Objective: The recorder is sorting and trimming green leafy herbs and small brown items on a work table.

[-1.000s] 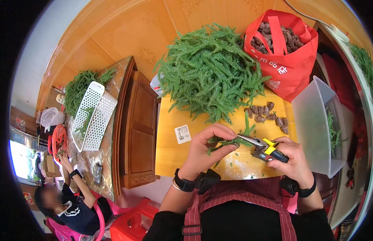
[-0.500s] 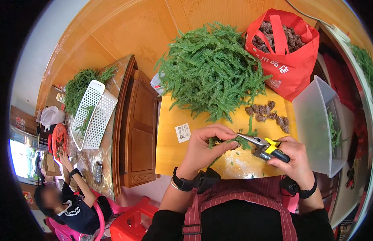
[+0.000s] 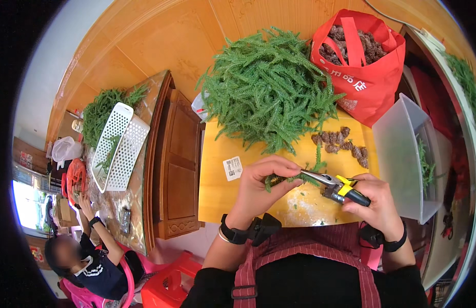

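Observation:
My left hand [image 3: 261, 187] pinches a short green artificial pine sprig [image 3: 274, 180] between thumb and fingers. My right hand [image 3: 369, 197] is wrapped round the black-and-yellow handles of long-nose pliers [image 3: 345, 188]. Their metal jaws point left, and the tip meets the sprig at my left fingertips. Whether the jaws grip the stem is too small to tell. Just beyond the pliers another green sprig [image 3: 318, 156] lies on the yellow table [image 3: 217, 195]. Several small brown pine cones [image 3: 345, 146] lie to its right.
A large heap of green pine sprigs [image 3: 271, 87] stands at the back, beside a red bag [image 3: 366, 84] of cones. A clear plastic bin [image 3: 402, 159] is at the right. Left, a co-worker [image 3: 99, 272] sits by another table holding white perforated baskets [image 3: 127, 154].
The sprig in my left hand has turned slightly, and its lower end no longer hangs down toward the table edge. The pliers stay nearly in place. The co-worker's hands shifted a little.

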`<state>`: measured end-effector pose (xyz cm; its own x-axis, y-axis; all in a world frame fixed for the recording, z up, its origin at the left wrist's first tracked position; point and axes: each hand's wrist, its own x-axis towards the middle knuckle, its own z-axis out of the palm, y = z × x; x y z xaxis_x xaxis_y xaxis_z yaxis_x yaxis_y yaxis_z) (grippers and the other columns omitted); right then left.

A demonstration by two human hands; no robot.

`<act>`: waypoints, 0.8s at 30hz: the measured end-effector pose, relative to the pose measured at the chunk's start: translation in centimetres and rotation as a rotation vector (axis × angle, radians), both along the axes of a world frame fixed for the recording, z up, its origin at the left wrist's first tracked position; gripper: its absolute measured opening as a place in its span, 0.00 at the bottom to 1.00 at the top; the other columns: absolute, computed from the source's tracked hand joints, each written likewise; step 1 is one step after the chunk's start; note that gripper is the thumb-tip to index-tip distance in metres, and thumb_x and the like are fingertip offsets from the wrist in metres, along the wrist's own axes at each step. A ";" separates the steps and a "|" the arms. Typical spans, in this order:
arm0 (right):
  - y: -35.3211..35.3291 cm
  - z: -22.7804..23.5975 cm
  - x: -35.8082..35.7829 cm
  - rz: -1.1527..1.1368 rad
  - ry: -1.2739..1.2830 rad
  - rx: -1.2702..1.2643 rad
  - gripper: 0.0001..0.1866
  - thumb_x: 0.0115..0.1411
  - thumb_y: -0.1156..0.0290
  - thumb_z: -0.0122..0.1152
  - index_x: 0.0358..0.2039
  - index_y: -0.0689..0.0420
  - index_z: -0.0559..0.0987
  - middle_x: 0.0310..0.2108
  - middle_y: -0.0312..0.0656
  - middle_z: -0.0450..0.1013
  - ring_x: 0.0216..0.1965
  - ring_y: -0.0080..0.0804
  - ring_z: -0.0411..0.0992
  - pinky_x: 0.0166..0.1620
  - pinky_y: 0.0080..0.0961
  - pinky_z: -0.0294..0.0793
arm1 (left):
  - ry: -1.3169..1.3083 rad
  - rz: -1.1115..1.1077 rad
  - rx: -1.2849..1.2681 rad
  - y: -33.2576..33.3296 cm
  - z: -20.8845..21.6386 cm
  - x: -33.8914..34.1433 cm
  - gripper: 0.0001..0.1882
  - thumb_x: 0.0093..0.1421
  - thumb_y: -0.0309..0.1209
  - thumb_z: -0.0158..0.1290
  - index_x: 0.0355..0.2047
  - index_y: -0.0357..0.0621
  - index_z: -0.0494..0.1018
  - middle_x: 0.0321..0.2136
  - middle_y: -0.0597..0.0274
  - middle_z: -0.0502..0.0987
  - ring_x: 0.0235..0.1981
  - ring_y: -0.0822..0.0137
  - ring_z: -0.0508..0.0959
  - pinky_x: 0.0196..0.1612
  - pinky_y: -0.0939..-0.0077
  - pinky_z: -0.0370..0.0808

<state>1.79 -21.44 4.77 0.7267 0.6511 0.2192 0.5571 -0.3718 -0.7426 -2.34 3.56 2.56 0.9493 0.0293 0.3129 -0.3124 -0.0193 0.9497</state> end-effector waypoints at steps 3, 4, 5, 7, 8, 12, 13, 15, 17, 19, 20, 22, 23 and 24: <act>-0.1 -0.2 0.1 0.016 -0.006 0.014 0.18 0.41 0.59 0.68 0.21 0.59 0.74 0.16 0.40 0.64 0.25 0.40 0.66 0.29 0.32 0.66 | -0.016 -0.014 -0.012 0.0 0.0 0.1 0.10 0.44 0.15 0.58 0.28 0.39 0.76 0.31 0.58 0.76 0.34 0.68 0.76 0.38 0.79 0.72; -0.2 -0.1 0.1 0.016 -0.006 0.014 0.18 0.41 0.59 0.68 0.21 0.59 0.74 0.16 0.40 0.64 0.25 0.40 0.66 0.29 0.32 0.66 | -0.016 -0.014 -0.011 0.0 0.0 0.2 0.10 0.44 0.15 0.58 0.28 0.39 0.76 0.31 0.58 0.76 0.34 0.68 0.76 0.38 0.79 0.72; -0.2 0.0 0.1 0.020 -0.013 0.006 0.18 0.41 0.58 0.68 0.21 0.59 0.74 0.16 0.40 0.65 0.25 0.40 0.66 0.29 0.32 0.66 | -0.022 -0.019 -0.007 0.0 -0.1 0.1 0.10 0.44 0.15 0.58 0.29 0.39 0.76 0.31 0.58 0.76 0.35 0.68 0.76 0.38 0.79 0.72; -0.2 0.1 0.1 0.025 -0.020 -0.002 0.18 0.41 0.58 0.68 0.21 0.59 0.74 0.16 0.40 0.65 0.24 0.40 0.66 0.29 0.31 0.66 | -0.027 -0.023 -0.002 0.1 -0.1 0.2 0.10 0.45 0.15 0.58 0.29 0.39 0.76 0.31 0.58 0.76 0.35 0.67 0.76 0.38 0.78 0.72; -0.3 0.1 0.1 0.030 -0.018 0.003 0.18 0.41 0.58 0.68 0.21 0.59 0.74 0.16 0.40 0.65 0.24 0.40 0.66 0.29 0.31 0.66 | -0.059 -0.023 0.018 0.1 -0.1 0.3 0.11 0.44 0.14 0.57 0.29 0.39 0.76 0.31 0.58 0.76 0.35 0.66 0.76 0.38 0.78 0.73; -0.6 0.2 0.3 0.070 -0.024 -0.028 0.18 0.41 0.57 0.68 0.21 0.59 0.74 0.16 0.40 0.65 0.23 0.41 0.65 0.29 0.31 0.65 | -0.141 -0.020 0.120 0.3 -0.3 0.7 0.12 0.43 0.13 0.57 0.29 0.40 0.75 0.32 0.58 0.77 0.35 0.64 0.77 0.38 0.76 0.73; -0.6 0.3 0.4 0.068 -0.023 -0.028 0.18 0.41 0.57 0.68 0.21 0.59 0.74 0.16 0.40 0.65 0.23 0.41 0.65 0.29 0.31 0.65 | -0.141 -0.021 0.119 0.3 -0.3 0.7 0.12 0.43 0.13 0.57 0.29 0.40 0.75 0.32 0.58 0.77 0.35 0.64 0.77 0.38 0.76 0.73; -0.5 0.4 0.5 0.098 -0.024 0.003 0.18 0.41 0.57 0.68 0.21 0.59 0.74 0.16 0.40 0.64 0.23 0.41 0.65 0.30 0.32 0.65 | -0.175 -0.001 0.144 0.2 -0.1 0.6 0.13 0.43 0.13 0.56 0.29 0.40 0.75 0.32 0.58 0.77 0.35 0.64 0.77 0.38 0.76 0.73; -0.5 0.4 0.5 0.082 -0.038 -0.004 0.18 0.41 0.57 0.68 0.22 0.59 0.74 0.16 0.40 0.64 0.23 0.41 0.65 0.32 0.32 0.65 | -0.171 0.003 0.155 0.3 -0.1 0.6 0.13 0.43 0.13 0.56 0.29 0.40 0.75 0.32 0.58 0.77 0.35 0.64 0.77 0.38 0.76 0.73; -0.4 0.4 0.5 0.067 -0.053 -0.010 0.18 0.41 0.57 0.67 0.22 0.59 0.74 0.16 0.40 0.64 0.23 0.40 0.65 0.33 0.32 0.65 | -0.169 0.008 0.166 0.4 -0.1 0.5 0.13 0.43 0.13 0.56 0.29 0.40 0.75 0.32 0.58 0.77 0.35 0.64 0.77 0.37 0.76 0.73; -0.4 0.5 0.4 0.062 -0.051 -0.010 0.18 0.41 0.57 0.67 0.22 0.59 0.74 0.16 0.40 0.64 0.23 0.40 0.65 0.34 0.32 0.65 | -0.167 0.003 0.164 0.5 -0.2 0.5 0.13 0.43 0.13 0.56 0.29 0.40 0.75 0.32 0.58 0.77 0.35 0.64 0.77 0.37 0.76 0.73; -0.3 0.5 0.4 0.058 -0.049 -0.010 0.19 0.41 0.57 0.67 0.22 0.59 0.74 0.16 0.40 0.64 0.23 0.40 0.65 0.35 0.32 0.65 | -0.166 -0.001 0.162 0.5 -0.2 0.6 0.13 0.43 0.13 0.56 0.29 0.40 0.75 0.32 0.58 0.77 0.35 0.64 0.77 0.37 0.76 0.73; -0.4 0.5 0.4 0.059 -0.043 -0.014 0.19 0.41 0.57 0.67 0.22 0.59 0.74 0.16 0.40 0.65 0.23 0.40 0.65 0.34 0.32 0.66 | -0.167 -0.005 0.160 0.5 -0.3 0.6 0.13 0.42 0.13 0.56 0.29 0.40 0.75 0.32 0.58 0.77 0.35 0.64 0.77 0.37 0.76 0.73; -0.4 0.5 0.4 0.061 -0.038 -0.018 0.18 0.41 0.57 0.67 0.22 0.59 0.74 0.16 0.40 0.65 0.22 0.40 0.65 0.34 0.31 0.66 | -0.169 -0.008 0.157 0.5 -0.3 0.6 0.13 0.42 0.12 0.56 0.29 0.40 0.75 0.31 0.58 0.77 0.35 0.64 0.77 0.37 0.76 0.73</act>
<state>2.20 -21.85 5.23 0.6772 0.6977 0.2337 0.6065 -0.3494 -0.7142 -1.69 4.07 2.27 0.8829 -0.0395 0.4679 -0.4678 -0.1595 0.8693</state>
